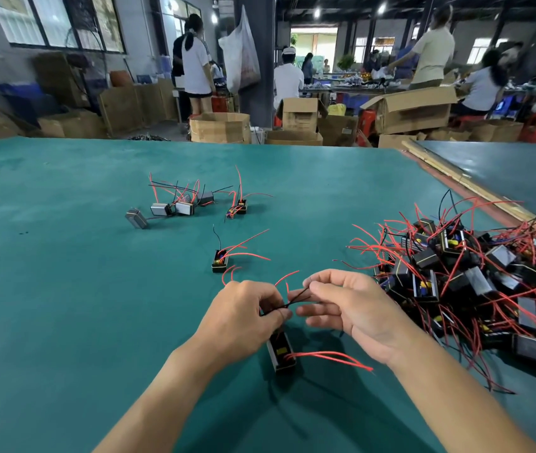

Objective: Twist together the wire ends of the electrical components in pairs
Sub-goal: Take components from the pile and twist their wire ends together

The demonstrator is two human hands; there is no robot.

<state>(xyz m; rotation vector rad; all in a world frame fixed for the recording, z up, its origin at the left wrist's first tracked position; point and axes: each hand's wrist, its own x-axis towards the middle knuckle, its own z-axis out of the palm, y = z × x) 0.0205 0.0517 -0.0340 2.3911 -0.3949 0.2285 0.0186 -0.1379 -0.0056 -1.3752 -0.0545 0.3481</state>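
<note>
Both hands pinch the black wires (293, 300) over the component (282, 352) near the table's (63, 289) near edge, left hand (243, 310) at their base, right hand (345, 304) at their ends; a firm left pinch should let the right roll a tight twist.

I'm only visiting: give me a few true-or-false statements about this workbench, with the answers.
1. The left hand and right hand both pinch the black wires. True.
2. The big pile of components lies on the person's left. False: it lies on the right.
3. The table top is red. False: it is green.
4. Neither hand holds the red wires of the component below the hands. True.
</note>
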